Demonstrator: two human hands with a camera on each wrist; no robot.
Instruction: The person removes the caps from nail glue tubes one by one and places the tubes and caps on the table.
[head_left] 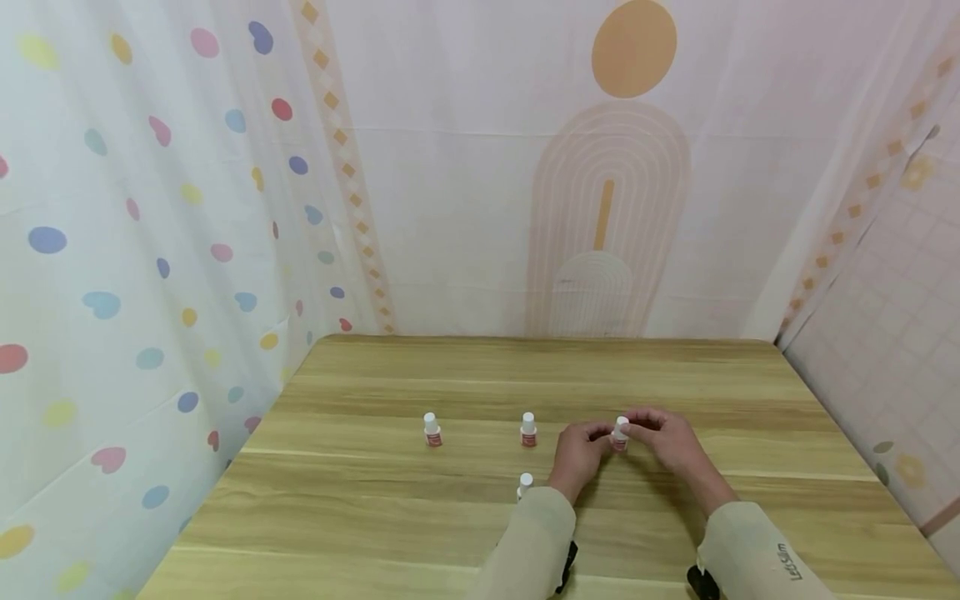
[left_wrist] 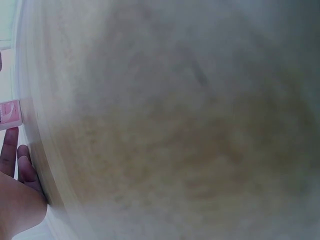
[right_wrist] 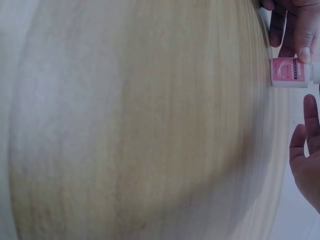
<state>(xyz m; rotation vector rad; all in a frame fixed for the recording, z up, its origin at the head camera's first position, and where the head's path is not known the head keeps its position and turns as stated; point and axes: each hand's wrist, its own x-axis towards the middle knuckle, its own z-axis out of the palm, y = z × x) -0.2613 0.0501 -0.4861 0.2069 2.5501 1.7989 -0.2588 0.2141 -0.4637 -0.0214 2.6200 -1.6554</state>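
A small white bottle with a white cap and a pink label (head_left: 618, 440) stands upright at the right of the table, between both hands. My left hand (head_left: 579, 457) holds its body from the left; in the right wrist view its thumb (right_wrist: 305, 47) lies on the bottle's shoulder. From the right, my right hand (head_left: 673, 442) has thumb and forefinger at the cap and appears to pinch it. Its lower fingers (right_wrist: 311, 112) are apart from the bottle in the right wrist view. The left wrist view catches only part of the bottle (left_wrist: 10, 114) at its edge.
Matching bottles stand on the wooden table (head_left: 360, 517): one at the left (head_left: 432, 431), one in the middle (head_left: 528, 430), and one nearer (head_left: 525, 485), partly hidden by the left sleeve (head_left: 531, 542). Patterned curtains (head_left: 450, 167) hang behind and beside the table.
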